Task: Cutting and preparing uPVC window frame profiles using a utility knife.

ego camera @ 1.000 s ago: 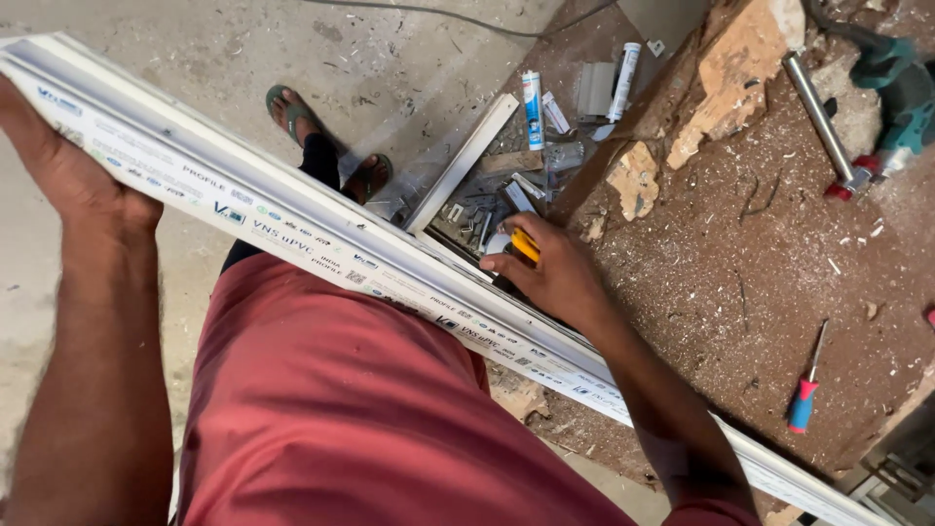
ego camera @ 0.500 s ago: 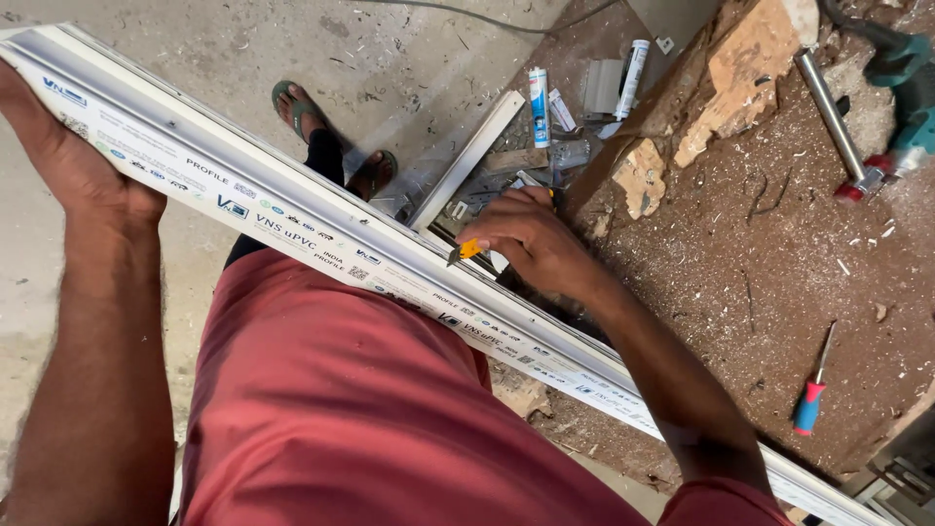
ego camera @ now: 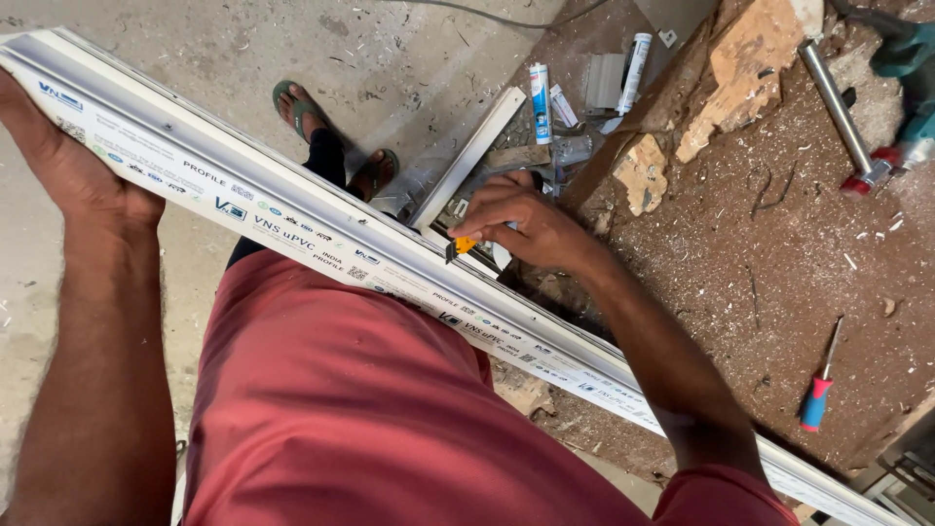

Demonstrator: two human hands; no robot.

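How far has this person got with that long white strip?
Done: the long white profile is up off the floor, braced by the left hand at its far end. In hand: the right hand holds a yellow cutter against the profile's edge. Left: printed film covers its face; how much cutting remains can't be told.

A white sealant tube [ego camera: 539,102] with blue label lies beside a white tube [ego camera: 634,60] on the floor.

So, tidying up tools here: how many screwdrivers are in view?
1: a screwdriver with a red and blue handle lies on the dusty workbench, right of the right hand. Others may be hidden.
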